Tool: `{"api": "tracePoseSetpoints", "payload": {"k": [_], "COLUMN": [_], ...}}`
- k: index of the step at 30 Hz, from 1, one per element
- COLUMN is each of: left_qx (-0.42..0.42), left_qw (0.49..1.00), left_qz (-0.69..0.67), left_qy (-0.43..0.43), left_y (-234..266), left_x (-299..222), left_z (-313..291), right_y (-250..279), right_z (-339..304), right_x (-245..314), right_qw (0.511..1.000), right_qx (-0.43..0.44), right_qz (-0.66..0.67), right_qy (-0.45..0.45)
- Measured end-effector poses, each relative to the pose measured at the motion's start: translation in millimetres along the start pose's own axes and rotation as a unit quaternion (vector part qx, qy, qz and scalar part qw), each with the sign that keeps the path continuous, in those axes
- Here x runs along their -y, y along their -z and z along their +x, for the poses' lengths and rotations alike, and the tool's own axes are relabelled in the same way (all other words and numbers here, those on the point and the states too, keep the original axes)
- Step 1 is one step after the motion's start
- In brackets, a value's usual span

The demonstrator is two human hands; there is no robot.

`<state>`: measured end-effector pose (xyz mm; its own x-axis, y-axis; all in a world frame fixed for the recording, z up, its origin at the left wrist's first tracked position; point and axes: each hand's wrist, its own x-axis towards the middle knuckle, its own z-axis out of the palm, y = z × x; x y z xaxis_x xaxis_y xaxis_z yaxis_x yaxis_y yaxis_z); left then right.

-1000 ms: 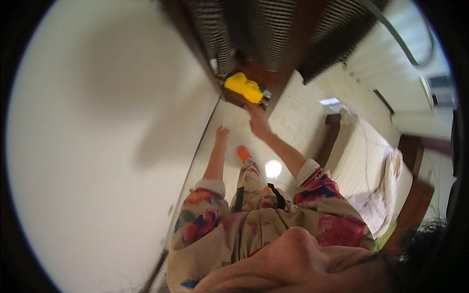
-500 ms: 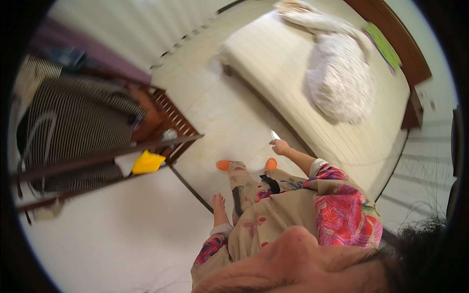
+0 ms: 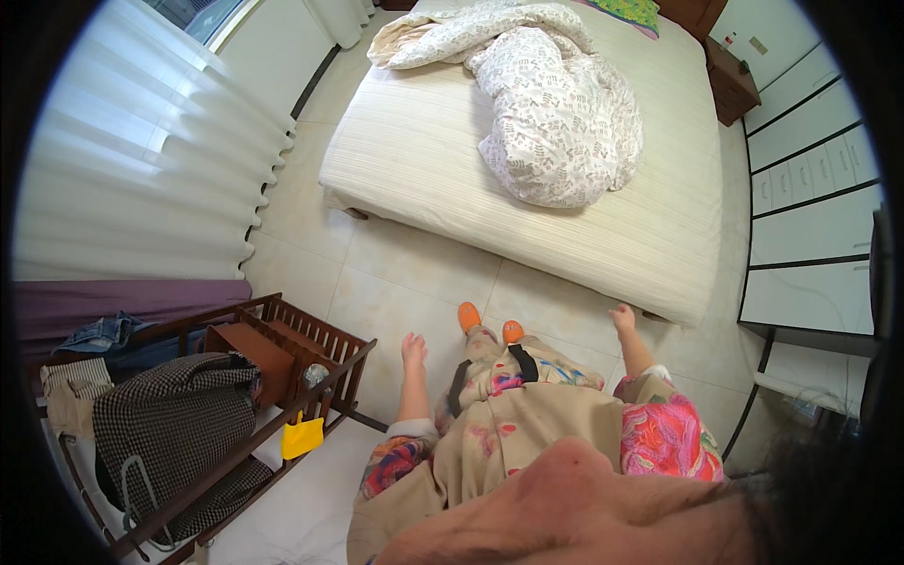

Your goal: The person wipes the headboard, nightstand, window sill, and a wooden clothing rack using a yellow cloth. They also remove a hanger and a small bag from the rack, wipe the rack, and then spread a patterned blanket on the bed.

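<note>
My left hand (image 3: 412, 347) hangs in the air to the left of my legs, fingers apart, with nothing in it. The closest thing to it is the slatted end of a dark wooden rack (image 3: 350, 369). Out to the right, my right hand (image 3: 621, 318) is held low near the foot of the bed (image 3: 414, 179), its fingers curled. Whether anything is inside those fingers is hidden. Orange slippers (image 3: 468, 316) on my feet stand on the tiled floor. A crumpled white patterned quilt (image 3: 560, 122) lies on the bed's cream striped sheet.
Draped on the rack are a dark checked garment (image 3: 179, 405) and blue jeans (image 3: 99, 334); a yellow cloth-like piece (image 3: 302, 438) hangs at its side. White curtains (image 3: 141, 179) fall at the left. White drawers (image 3: 810, 245) line the right wall, beyond a brown nightstand (image 3: 730, 83).
The view has swung, so the bed sits straighter ahead and the rack lower left. My right hand has moved outward to the right; the slim white object at its fingertips no longer shows.
</note>
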<state>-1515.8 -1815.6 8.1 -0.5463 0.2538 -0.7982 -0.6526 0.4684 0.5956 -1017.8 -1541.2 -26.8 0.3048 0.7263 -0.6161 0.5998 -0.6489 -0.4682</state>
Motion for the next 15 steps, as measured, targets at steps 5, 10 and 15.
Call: {"api": "tracePoseSetpoints", "payload": {"k": [5, 10, 15], "left_qx": [-0.01, -0.009, -0.02], "left_qw": [0.998, 0.994, 0.994], "left_qz": [0.055, 0.101, 0.102], "left_qy": [0.035, 0.04, 0.01], "left_y": [-17.1, -31.9, -82.4], "left_x": [-37.8, -70.1, -99.4], "left_z": [25.8, 32.6, 35.5], "right_y": [-17.7, -15.9, 13.8], "right_z": [-20.0, 38.9, 134.4], "right_x": [19.4, 99.3, 227.0], "right_qw": [0.999, 0.982, 0.963], "right_qx": [-0.027, -0.095, -0.133], "right_qz": [-0.009, -0.025, 0.026], "right_qy": [0.024, 0.161, 0.235]}}
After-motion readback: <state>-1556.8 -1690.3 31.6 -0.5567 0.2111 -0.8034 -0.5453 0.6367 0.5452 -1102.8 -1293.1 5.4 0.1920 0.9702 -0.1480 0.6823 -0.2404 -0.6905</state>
